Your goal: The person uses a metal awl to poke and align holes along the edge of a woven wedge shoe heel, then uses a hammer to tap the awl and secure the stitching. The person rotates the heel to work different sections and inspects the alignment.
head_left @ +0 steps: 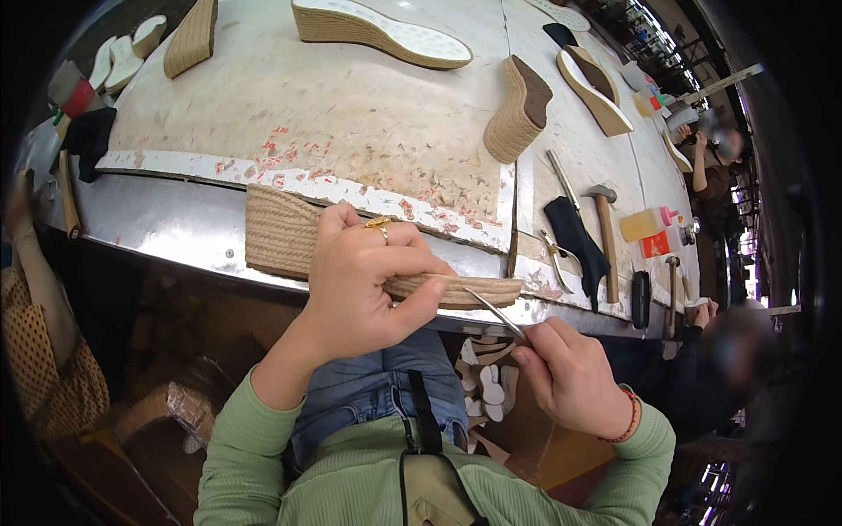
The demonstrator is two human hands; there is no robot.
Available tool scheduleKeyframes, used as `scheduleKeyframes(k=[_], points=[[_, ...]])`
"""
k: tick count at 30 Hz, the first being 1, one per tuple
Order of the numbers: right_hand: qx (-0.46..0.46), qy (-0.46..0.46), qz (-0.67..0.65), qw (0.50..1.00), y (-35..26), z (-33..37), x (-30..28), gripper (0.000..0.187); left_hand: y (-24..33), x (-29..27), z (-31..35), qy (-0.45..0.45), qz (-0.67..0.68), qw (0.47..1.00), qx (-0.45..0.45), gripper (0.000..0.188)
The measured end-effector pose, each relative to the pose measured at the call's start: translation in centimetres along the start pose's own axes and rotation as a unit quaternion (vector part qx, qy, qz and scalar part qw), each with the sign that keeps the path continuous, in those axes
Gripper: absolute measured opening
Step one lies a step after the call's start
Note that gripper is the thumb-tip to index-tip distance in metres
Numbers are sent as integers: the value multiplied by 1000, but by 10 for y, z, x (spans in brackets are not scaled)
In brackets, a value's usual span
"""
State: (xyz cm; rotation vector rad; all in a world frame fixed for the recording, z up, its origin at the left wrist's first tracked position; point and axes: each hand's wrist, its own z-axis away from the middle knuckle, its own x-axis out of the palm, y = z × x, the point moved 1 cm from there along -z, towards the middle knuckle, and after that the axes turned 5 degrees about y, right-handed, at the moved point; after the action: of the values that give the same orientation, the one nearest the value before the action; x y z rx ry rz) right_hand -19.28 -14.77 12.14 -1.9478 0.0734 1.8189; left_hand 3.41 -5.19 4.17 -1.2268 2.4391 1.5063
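Note:
A wedge shoe sole (279,230) wrapped in tan braided rope lies on its side along the table's metal front edge. My left hand (373,272), with a gold ring on one finger, is closed over its middle, thumb and fingers pinching near the thin toe end. In my right hand (566,373) is a slim pointed metal tool (495,309), gripped between thumb and fingers. Its tip touches or nearly touches the rope side of the sole, just right of my left thumb. The tool's handle is hidden inside my fist.
More rope wedge soles (381,35) stand across the worktable (351,105). To the right lie a hammer (605,237), pliers (557,261), a black cloth (577,245) and glue bottles (645,224). Another person's arm (39,289) is at far left; other people sit at right.

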Motion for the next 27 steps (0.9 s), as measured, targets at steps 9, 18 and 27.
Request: scheduleKeyframes(k=[9,18,27], points=[[-18,-77,10,997,0,-16,-13,19,0,1,0,0,0,1000,1,8],[275,-416,-380,779,26,-54,-45,33,2,2,-1,-4,-6,1000,-4,6],[-13,-17,57,998,2,-2,5,22,0,0,-1,-20,-2,1000,-9,9]])
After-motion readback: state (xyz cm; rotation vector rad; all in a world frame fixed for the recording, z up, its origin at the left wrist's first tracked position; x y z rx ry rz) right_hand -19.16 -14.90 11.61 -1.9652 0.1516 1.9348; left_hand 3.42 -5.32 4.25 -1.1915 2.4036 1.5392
